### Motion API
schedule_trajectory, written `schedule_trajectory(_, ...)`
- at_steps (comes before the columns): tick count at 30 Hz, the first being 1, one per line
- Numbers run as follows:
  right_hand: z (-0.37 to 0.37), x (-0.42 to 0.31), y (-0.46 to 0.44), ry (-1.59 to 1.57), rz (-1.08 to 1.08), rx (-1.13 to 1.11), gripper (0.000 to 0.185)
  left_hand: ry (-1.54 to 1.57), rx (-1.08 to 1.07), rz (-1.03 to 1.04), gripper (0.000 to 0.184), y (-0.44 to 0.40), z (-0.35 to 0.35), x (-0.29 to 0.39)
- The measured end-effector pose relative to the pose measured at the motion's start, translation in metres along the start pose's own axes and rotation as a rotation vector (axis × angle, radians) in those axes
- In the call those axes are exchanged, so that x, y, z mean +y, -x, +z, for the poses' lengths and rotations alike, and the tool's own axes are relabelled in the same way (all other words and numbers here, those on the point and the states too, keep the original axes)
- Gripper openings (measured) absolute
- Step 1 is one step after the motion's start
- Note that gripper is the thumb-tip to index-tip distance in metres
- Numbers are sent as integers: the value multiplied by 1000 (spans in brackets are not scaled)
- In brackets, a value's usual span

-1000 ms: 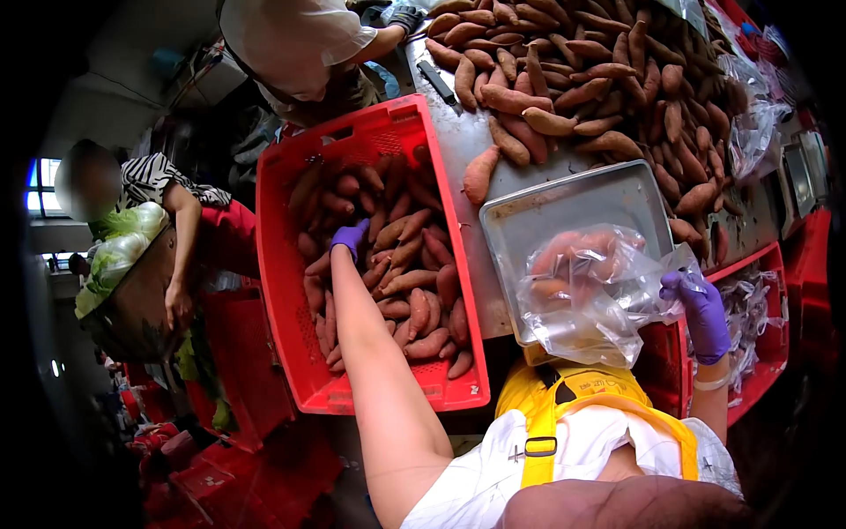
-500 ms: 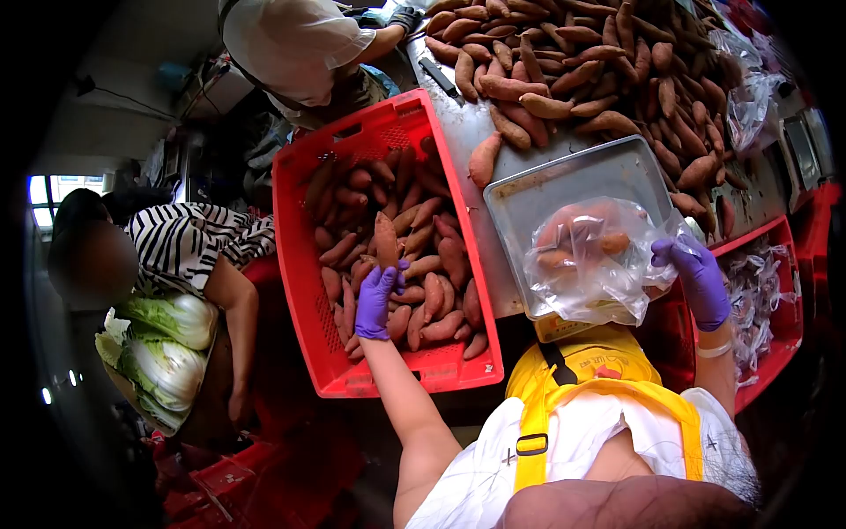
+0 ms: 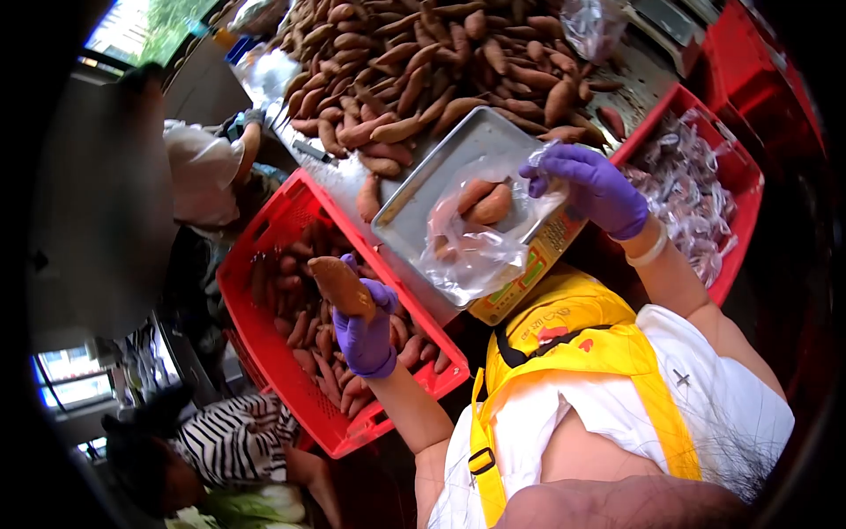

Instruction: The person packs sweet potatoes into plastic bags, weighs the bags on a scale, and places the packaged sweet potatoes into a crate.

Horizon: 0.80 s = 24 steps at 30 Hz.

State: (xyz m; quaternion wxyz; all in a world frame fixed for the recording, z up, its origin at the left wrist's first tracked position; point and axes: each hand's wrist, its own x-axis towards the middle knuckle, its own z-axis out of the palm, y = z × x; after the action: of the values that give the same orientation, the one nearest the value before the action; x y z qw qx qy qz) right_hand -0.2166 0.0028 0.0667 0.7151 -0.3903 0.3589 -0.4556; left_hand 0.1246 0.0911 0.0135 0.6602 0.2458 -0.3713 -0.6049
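Note:
My left hand (image 3: 366, 331), in a purple glove, grips a single sweet potato (image 3: 341, 286) above the near side of a red crate (image 3: 448, 377) of sweet potatoes. A clear plastic bag (image 3: 476, 269) lies on the metal pan (image 3: 414, 196) of a weighing scale (image 3: 538, 256), with a few sweet potatoes (image 3: 490, 204) inside it. The bag's edge is pinched in the fingers of my right hand (image 3: 595, 187), also gloved in purple, at the pan's right side.
A large heap of sweet potatoes (image 3: 414, 62) covers the table behind the scale. To the right stands a red crate (image 3: 736, 238) holding filled clear bags (image 3: 687, 189). Two people are at the left, one in a striped top (image 3: 238, 438) beside cabbages (image 3: 256, 504).
My left hand has lifted a sweet potato up out of the crate and toward the scale. My right hand still holds the bag's edge. The whole view has turned.

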Motion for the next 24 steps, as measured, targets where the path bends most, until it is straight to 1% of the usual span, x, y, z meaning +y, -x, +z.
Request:
schedule_trajectory(2, -6, -6, 3, 25, -120, -134, 26, -249, -72, -73, 70, -5, 44, 17)
schedule_trajectory(4, -13, -4, 4, 32, -123, -180, 27, -614, -162, -201, 64, -11, 94, 35)
schedule_trajectory(5, -18, -3, 6, 28, -138, -180, 27, -958, -411, -92, 60, -31, 128, 39)
schedule_trajectory(6, -22, -1, 7, 46, -146, -160, 27, -1229, -428, -93, 59, -35, 148, 34)
schedule_trajectory(8, -26, -4, 12, 52, -160, -145, 27, -1699, -403, -12, 55, -44, 161, 6)
schedule_trajectory(9, -26, -6, 14, 40, -149, -133, 27, -1710, -404, -12, 55, -51, 166, -10)
schedule_trajectory(10, -28, -8, 16, 26, -139, -123, 26, -1898, -432, -42, 55, -62, 169, -29)
schedule_trajectory(11, -31, -10, 16, 98, -161, -140, 26, -2084, -460, -74, 54, -75, 167, -49)
schedule_trajectory(13, -28, -13, 18, 62, -131, -143, 27, -2107, -594, 43, 41, -97, 131, -95)
schedule_trajectory(15, -36, -14, 18, 21, -102, -196, 31, -2107, -629, 34, 39, -115, 87, -137)
schedule_trajectory(17, -41, -16, 19, 0, -90, -209, 32, -2191, -593, -7, 32, -114, 84, -140)
schedule_trajectory(18, -45, -17, 19, -11, -80, -218, 33, -2195, -559, -83, 31, -114, 80, -141)
schedule_trajectory(19, -55, -13, 17, 74, -73, -233, 35, -2192, -526, -61, 30, -110, 84, -135)
schedule_trajectory(20, -57, -11, 16, -56, -42, -258, 33, -2187, -493, -47, 30, -102, 92, -124)
schedule_trajectory(21, -64, -9, 17, -19, -28, -256, 31, -2032, -442, 135, 28, -92, 99, -111)
schedule_trajectory(22, -70, -7, 16, 22, -17, -256, 30, -1991, -381, 185, 32, -85, 107, -101)
schedule_trajectory(24, -76, -2, 18, 180, -151, -163, 31, -1920, -227, 365, 37, -69, 129, -80)
